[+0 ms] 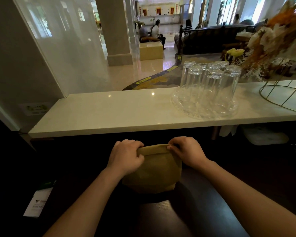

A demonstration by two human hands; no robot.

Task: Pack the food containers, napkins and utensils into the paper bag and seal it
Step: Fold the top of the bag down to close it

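Note:
A brown paper bag point(154, 170) stands upright on the dark lower counter point(203, 211), right in front of me. Its top is rolled over into a folded band. My left hand point(126, 155) grips the left end of that folded top, fingers curled around it. On the right end, my right hand point(186, 151) pinches the fold between thumb and fingers. The bag's contents are hidden; no food containers, napkins or utensils show outside it.
A white marble shelf point(109, 110) runs across just behind the bag. On its right stand several upturned glasses point(210, 86) on a clear tray, a gold wire stand point(284, 94) and dried flowers. A white leaflet point(38, 202) lies at the lower left.

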